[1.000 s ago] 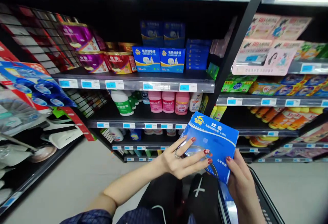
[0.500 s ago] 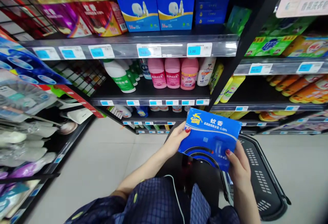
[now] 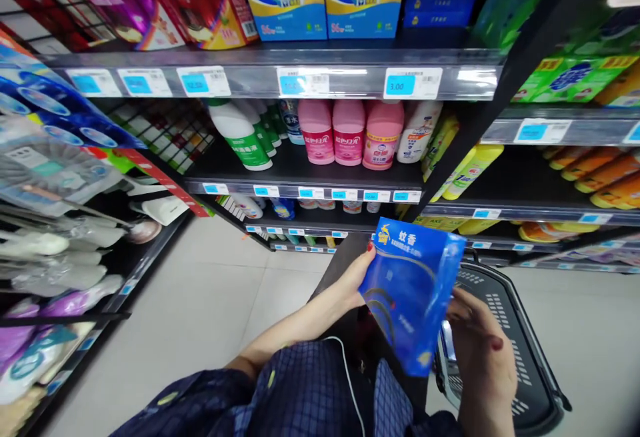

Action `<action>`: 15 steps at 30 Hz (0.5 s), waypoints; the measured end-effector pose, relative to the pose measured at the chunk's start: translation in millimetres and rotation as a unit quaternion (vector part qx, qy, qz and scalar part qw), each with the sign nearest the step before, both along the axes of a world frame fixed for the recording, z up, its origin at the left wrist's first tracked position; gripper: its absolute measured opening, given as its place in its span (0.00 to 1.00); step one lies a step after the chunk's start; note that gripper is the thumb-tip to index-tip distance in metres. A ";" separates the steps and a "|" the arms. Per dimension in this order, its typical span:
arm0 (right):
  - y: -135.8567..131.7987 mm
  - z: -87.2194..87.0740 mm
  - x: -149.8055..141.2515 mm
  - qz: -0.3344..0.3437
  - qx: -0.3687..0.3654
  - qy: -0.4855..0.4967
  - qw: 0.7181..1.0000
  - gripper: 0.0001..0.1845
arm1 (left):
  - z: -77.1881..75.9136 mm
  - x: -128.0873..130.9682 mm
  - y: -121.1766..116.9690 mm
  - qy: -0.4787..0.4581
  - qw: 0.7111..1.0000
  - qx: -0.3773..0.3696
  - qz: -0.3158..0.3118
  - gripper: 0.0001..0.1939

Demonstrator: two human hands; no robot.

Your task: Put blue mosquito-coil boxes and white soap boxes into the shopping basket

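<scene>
Head view, glossy blue square box (image 3: 413, 284), grated dark plastic basket (image 3: 520, 330)

A flat blue box (image 3: 413, 284) (white lettering, yellow emblem) tilts, held above the floor.

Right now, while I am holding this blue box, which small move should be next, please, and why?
I would probably close the right hand on the right edge of the blue box: its thumb stands off the box, the box is tilted, and only the left hand clearly grips it, at the left edge.
</scene>
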State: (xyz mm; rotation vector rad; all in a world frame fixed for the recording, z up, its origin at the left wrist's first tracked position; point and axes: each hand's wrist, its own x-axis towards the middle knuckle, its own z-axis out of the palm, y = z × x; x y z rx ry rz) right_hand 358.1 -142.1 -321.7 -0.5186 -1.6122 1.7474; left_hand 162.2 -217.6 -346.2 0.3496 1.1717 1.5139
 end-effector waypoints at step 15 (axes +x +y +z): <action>-0.8 -15.0 5.4 -0.080 0.032 -0.130 0.988 0.17 | -57.4 -4.2 23.8 -0.011 1.000 -0.027 0.007 0.28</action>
